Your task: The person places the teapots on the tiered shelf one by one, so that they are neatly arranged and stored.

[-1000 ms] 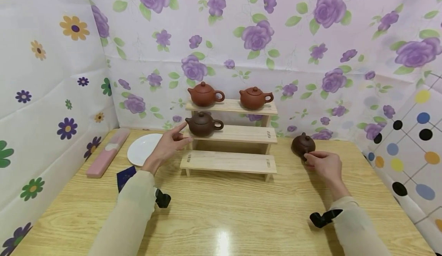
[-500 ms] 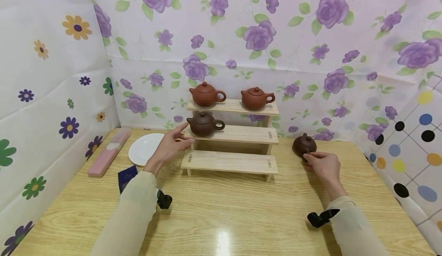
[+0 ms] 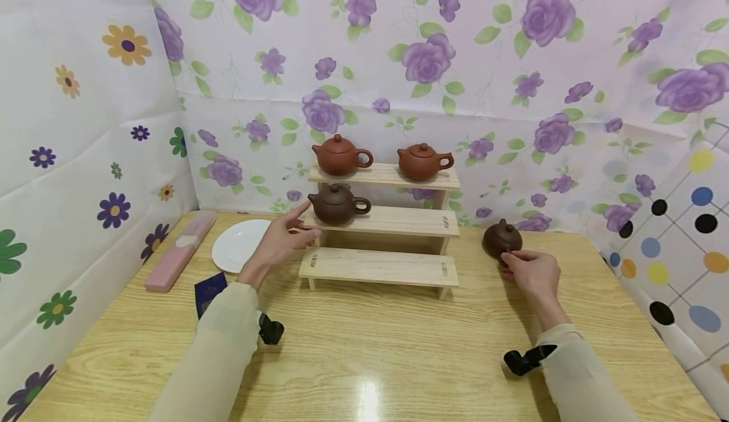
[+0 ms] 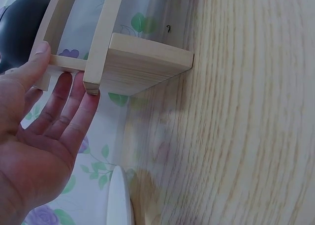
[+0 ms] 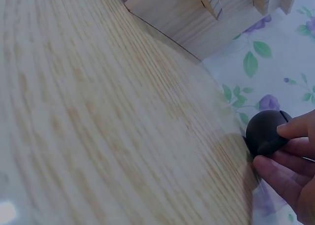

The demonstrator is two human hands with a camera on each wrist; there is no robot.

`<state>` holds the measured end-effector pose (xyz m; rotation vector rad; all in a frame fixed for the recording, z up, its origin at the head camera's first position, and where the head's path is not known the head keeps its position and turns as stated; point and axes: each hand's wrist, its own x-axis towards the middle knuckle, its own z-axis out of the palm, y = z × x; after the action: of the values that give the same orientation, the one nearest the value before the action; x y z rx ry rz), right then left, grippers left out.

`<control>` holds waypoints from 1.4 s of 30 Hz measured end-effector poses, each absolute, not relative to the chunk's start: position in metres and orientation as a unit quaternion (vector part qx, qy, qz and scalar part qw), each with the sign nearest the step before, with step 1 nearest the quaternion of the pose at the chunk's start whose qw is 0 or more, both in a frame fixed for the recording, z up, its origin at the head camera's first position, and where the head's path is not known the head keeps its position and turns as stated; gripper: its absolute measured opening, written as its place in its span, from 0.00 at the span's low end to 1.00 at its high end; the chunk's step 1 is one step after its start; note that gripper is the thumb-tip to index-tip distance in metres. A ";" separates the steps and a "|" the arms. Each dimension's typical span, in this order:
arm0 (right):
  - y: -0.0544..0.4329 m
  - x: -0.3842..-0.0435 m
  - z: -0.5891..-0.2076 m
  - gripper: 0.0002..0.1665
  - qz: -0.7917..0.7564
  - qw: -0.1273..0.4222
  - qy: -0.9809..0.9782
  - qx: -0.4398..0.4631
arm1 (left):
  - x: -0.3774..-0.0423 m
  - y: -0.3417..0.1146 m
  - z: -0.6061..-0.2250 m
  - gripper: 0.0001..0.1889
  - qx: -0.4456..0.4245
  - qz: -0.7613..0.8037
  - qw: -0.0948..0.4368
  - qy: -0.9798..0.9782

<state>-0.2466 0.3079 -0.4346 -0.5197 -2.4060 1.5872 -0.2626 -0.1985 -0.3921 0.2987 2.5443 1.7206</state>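
Note:
A dark brown teapot (image 3: 502, 240) sits at the table's back right, its handle pinched by my right hand (image 3: 534, 276). In the right wrist view, thumb and fingers close on that dark teapot (image 5: 266, 131). My left hand (image 3: 281, 237) is at the left end of the three-tier wooden stand (image 3: 378, 265), its fairly straight fingers touching the end in the left wrist view. Beside the left fingertips, another dark teapot (image 3: 334, 205) stands on the middle tier, spout to the left. Two reddish-brown teapots, one left (image 3: 338, 156) and one right (image 3: 423, 162), occupy the top tier.
Left of the stand lies a white plate (image 3: 230, 248), partly behind the left hand. A long pink case (image 3: 178, 257) and a dark blue booklet-like item (image 3: 207, 290) lie farther left, the latter partly under the sleeve. Flowered cloth (image 3: 376, 74) rises behind the table.
Little differs: the head view shifts slightly, and my right wrist has edged a bit to the left. Both hands keep their places at the teapot and the stand.

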 end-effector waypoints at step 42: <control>0.324 -0.235 -0.390 0.22 0.516 0.138 -0.831 -0.153 | -0.262 -0.199 -0.392 0.41 0.097 0.560 0.031 0.822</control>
<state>-0.2354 0.3243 -0.3896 -0.4438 -2.4041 1.4938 -0.2623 -0.1994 -0.3925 0.2974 2.5339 1.7243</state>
